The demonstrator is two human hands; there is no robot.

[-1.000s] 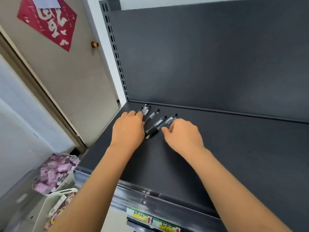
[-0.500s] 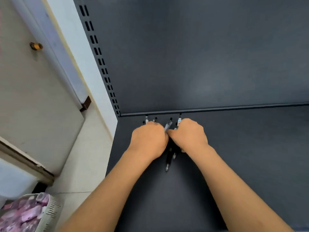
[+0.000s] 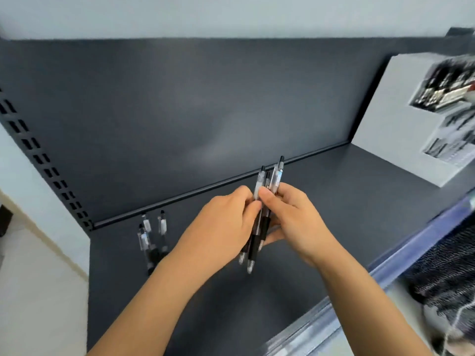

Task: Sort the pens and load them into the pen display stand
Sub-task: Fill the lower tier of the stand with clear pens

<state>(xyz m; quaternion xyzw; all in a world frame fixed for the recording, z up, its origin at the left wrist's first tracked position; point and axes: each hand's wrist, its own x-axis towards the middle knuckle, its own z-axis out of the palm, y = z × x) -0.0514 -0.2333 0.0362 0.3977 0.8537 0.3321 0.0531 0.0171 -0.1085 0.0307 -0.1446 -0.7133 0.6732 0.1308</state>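
Far left, slotted upright (image 3: 33, 150), cut off by the frame edge; just right of it, lying loose on the shelf (image 3: 347, 196) near the back lip, a few pens (image 3: 144, 238), perhaps three or four, too smeared to count.

Centre, raised off the shelf: left hand (image 3: 218, 227) curled round a bundle (image 3: 257, 240) of pens, tips down, clickers up; right hand (image 3: 298, 217) closed on the same bundle from the other side, thumb across the barrels.

Far right, standing on the shelf well apart from the hands: white stand (image 3: 385, 119), tiers blurred and cut by the edge.

Risks from here: uneven barrels, gripped only mid-length, liable to slide out downward on any loosening of either hand during sorting or the carry right; likely then to hit the shelf and roll; types easily mixed, given near-alike clickers and labels; loose pens on the left easily forgotten.

Hidden or unclear: fingers behind the bundle; exact count in it; free slots in the stand; dark blurred goods (image 3: 447, 265) near right, unidentifiable.
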